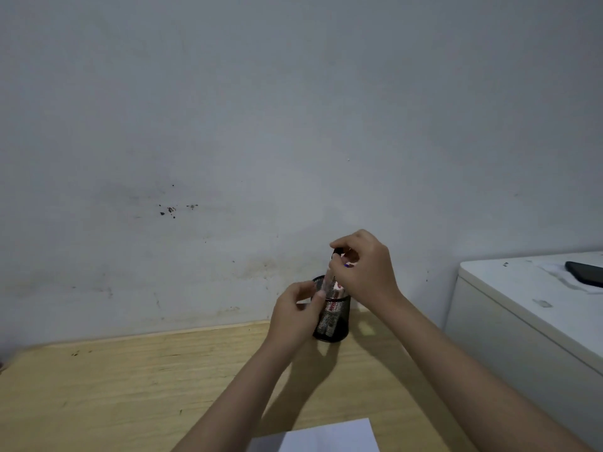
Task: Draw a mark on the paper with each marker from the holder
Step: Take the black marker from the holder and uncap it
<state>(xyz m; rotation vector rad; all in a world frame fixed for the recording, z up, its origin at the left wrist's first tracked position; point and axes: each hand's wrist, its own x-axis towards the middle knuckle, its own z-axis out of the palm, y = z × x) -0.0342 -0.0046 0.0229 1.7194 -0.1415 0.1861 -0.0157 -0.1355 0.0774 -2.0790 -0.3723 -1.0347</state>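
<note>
Left hand (295,316) is closed round the near wall of the black mesh holder (332,321), steadying it at the back of the wooden bench (130,386). The holder stands upright with markers (331,308) showing through the mesh. Right hand (363,267) is above the rim, fingers pinched on the top of one marker, apparently dark-capped, though blur hides detail. Paper (329,437) lies well apart at the near edge. Step in hand, by judgement: selecting a marker. Next move calls for a straight lift clear, uncapping, then carrying to the paper
</note>
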